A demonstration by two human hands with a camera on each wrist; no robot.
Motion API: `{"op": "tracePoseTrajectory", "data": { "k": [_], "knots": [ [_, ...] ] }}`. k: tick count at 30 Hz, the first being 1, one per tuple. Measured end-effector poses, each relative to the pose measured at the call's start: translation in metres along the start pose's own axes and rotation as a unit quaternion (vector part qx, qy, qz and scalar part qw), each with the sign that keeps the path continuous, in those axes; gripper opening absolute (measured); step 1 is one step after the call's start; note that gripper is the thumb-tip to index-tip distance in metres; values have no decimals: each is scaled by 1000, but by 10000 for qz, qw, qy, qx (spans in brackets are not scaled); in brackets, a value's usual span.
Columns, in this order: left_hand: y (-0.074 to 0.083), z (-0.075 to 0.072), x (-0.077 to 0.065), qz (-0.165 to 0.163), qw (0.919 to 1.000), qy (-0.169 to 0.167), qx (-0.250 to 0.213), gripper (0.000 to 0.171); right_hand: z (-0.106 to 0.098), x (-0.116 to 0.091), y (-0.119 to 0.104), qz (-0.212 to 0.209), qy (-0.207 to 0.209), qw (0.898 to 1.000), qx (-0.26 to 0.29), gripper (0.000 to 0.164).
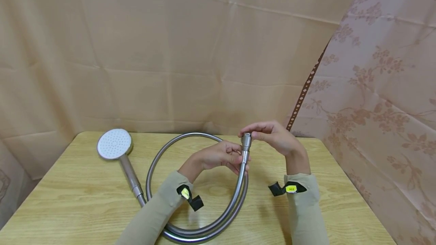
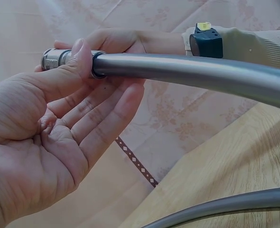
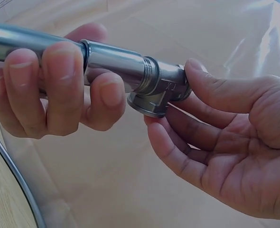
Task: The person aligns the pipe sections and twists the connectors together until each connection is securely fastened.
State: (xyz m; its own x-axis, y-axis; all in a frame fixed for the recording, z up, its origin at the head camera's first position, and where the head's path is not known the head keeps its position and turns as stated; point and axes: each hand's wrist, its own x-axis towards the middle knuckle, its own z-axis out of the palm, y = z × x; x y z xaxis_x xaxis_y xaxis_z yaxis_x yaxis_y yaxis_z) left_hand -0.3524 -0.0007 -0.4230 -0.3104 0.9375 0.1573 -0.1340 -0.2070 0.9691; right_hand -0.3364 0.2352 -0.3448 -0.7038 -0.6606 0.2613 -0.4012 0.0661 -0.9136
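Note:
My left hand grips the metal end sleeve of a grey shower hose, thumb on one side and fingers on the other. At the sleeve's tip sits a metal T-shaped fitting with a side outlet; threads show between the two in the right wrist view. My right hand pinches this fitting between thumb and fingers. The hose end stands nearly upright above the table, and its length loops below. To the left lies a hand shower with a white face and grey handle, at the hose's other end.
The wooden table carries the looped hose and hand shower. A beige curtain hangs behind its back edge, and a floral cloth hangs on the right. Both wrists wear black straps with cameras.

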Motion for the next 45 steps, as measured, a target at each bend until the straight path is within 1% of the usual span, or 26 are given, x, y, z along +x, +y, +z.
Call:
{"op": "tracePoseTrajectory", "data": {
  "k": [5, 8, 12, 14, 16, 19, 21, 25, 29, 36, 41, 45],
  "knots": [
    [0, -1, 1, -51, 10000, -44, -29, 59, 1, 1, -1, 196, 106, 9998, 11, 24],
    [0, -1, 2, -97, 9999, -27, -24, 56, 1, 1, 0, 275, 131, 9995, 29, 24],
    [0, -1, 2, -98, 9999, 25, 0, 45, -1, 1, 1, 272, 84, 9996, 63, 23],
    [1, -1, 2, -52, 10000, 29, 7, 49, -1, 2, 1, 221, 11, 9997, 101, 23],
    [2, -1, 2, -11, 10000, 26, -18, 58, -1, 2, 1, 215, -46, 9996, 156, 22],
    [4, -1, 0, 1, 10000, 20, -27, 66, -2, 1, 1, 224, -123, 9993, 256, 22],
    [5, -1, -1, -45, 10000, -26, -15, 68, -2, 2, 2, 209, -163, 9992, 311, 22],
    [5, -3, -3, -72, 9998, -178, 105, 66, -1, 2, 2, 200, -202, 9988, 386, 23],
    [4, -3, -4, -80, 9996, -198, 158, 61, 0, 1, 1, 269, -109, 9990, 332, 24],
    [5, 1, -2, -138, 9999, 20, 25, 58, 1, 2, -1, 139, 8, 9998, 173, 26],
    [5, 2, -1, -68, 9999, 110, -67, 56, 4, 2, -1, 259, 269, 9993, 10, 23],
    [4, 3, -1, 43, 9998, 89, -174, 52, 6, 4, -2, 347, 485, 9981, -176, 22]
  ]
}}
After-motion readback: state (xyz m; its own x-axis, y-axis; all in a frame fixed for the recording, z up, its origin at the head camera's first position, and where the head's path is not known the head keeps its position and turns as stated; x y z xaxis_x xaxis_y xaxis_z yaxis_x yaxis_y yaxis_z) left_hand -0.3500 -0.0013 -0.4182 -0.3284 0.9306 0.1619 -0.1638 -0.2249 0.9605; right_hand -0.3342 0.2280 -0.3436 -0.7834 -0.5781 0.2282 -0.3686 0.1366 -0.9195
